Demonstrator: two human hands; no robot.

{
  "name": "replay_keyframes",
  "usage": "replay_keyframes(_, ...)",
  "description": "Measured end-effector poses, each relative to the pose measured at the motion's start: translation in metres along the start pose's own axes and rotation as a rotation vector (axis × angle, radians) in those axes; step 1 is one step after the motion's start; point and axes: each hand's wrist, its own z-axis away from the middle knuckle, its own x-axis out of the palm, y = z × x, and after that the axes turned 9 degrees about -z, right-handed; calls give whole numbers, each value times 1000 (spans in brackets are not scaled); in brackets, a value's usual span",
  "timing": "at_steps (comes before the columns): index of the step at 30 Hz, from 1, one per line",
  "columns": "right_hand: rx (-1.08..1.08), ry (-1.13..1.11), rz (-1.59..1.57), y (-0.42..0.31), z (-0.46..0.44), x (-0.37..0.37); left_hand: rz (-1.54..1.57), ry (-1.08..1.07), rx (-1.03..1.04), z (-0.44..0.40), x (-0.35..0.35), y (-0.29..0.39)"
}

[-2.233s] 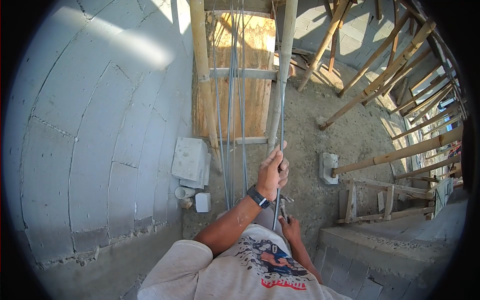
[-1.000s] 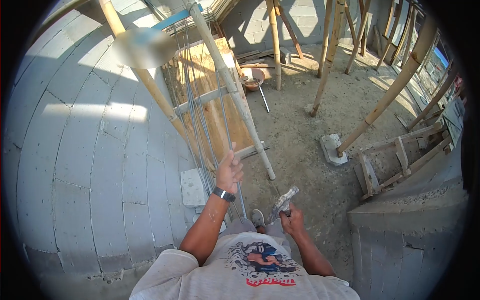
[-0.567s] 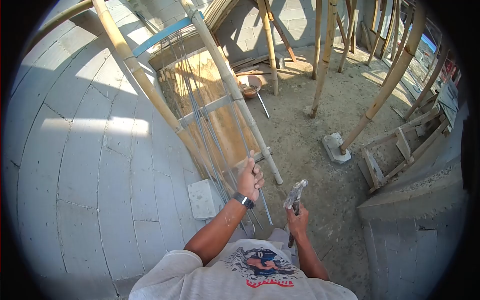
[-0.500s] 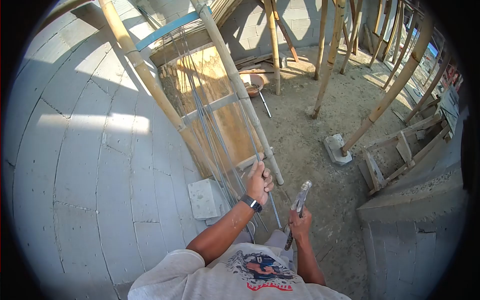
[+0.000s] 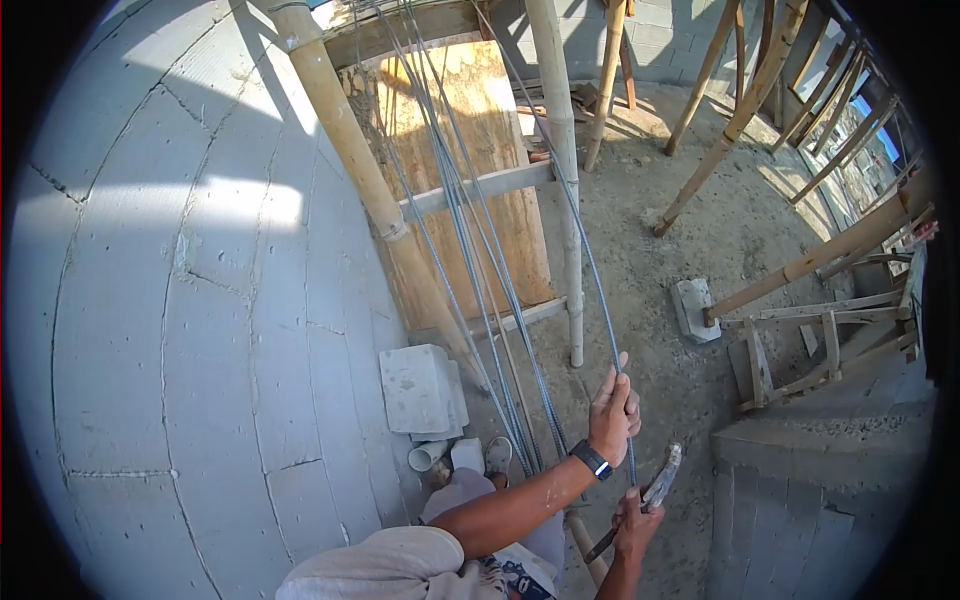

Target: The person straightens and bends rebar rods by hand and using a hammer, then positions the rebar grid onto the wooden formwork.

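My left hand (image 5: 612, 415), with a watch on its wrist, is closed around a thin ribbed steel bar (image 5: 592, 265). This bar slants down from the bamboo frame, and its lower end reaches my right hand (image 5: 632, 525). That hand is closed on a worn metal hand tool (image 5: 660, 480) with a pale head and a dark handle; its exact kind is unclear. Whether the right fingers also touch the bar cannot be made out. Left of my hands, a bundle of similar steel bars (image 5: 482, 270) runs across the frame's wooden crosspieces.
Bamboo poles (image 5: 562, 190) flank a plywood sheet (image 5: 470, 120). On the left rises a grey block wall (image 5: 230, 370), with a pale block (image 5: 415, 390) at its foot. Bamboo props (image 5: 735, 125), a concrete block (image 5: 695, 310) and a wooden frame (image 5: 830, 345) stand to the right.
The view has shifted. My left hand has moved right and lower in view with the bar, and my right hand with the tool has come close beneath it, at the bar's lower end.
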Motion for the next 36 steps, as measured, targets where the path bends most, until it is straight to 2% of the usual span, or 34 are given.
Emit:
replay_keyframes(26,-85,40,-113,-21,17,6,41,-55,-14,16,18,21)
replay_keyframes(29,-161,-58,-240,-20,20,3,61,-57,-7,17,19,22)
replay_keyframes(36,-334,-25,-450,-5,39,-16,56,-85,15,24,29,30)
